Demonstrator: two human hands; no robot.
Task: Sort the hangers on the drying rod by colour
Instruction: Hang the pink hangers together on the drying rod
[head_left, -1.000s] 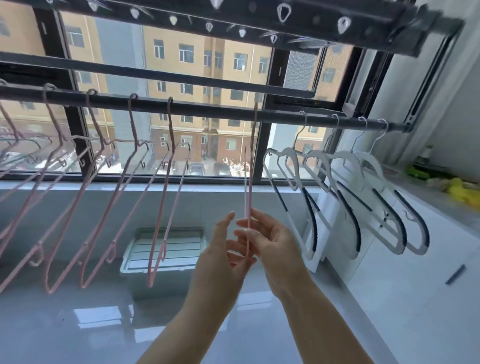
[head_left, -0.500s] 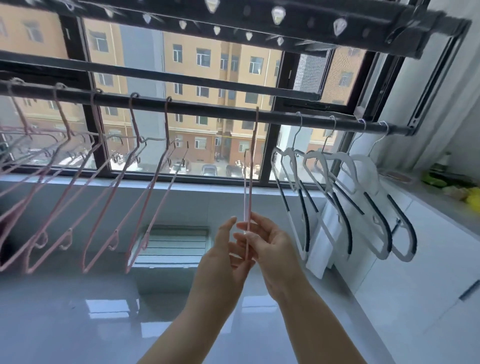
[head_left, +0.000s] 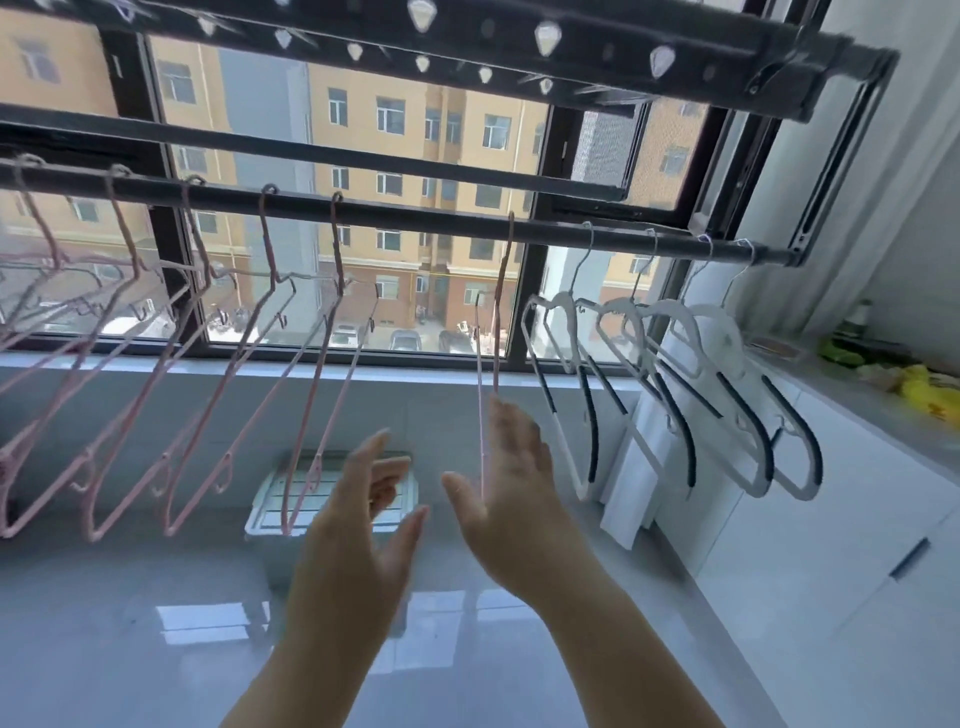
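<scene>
A dark drying rod (head_left: 415, 221) crosses the view in front of the window. Several pink hangers (head_left: 291, 395) hang along its left part. One more pink hanger (head_left: 493, 332) hangs edge-on near the middle. Several white hangers with dark grips (head_left: 675, 384) hang at the right end. My left hand (head_left: 363, 525) and my right hand (head_left: 511, 483) are below the rod with fingers spread, holding nothing. The middle pink hanger's lower bar runs in front of my right palm; contact is unclear.
A second rack with clips (head_left: 519, 47) hangs overhead. A pale plastic crate (head_left: 291, 493) stands on the glossy floor below. White cabinets with a countertop (head_left: 857, 395) run along the right wall, with green and yellow items (head_left: 919, 389) on top.
Both hands pinched the middle pink hanger's lower part before. Now they have let go and opened apart. The hanger hangs free on the rod.
</scene>
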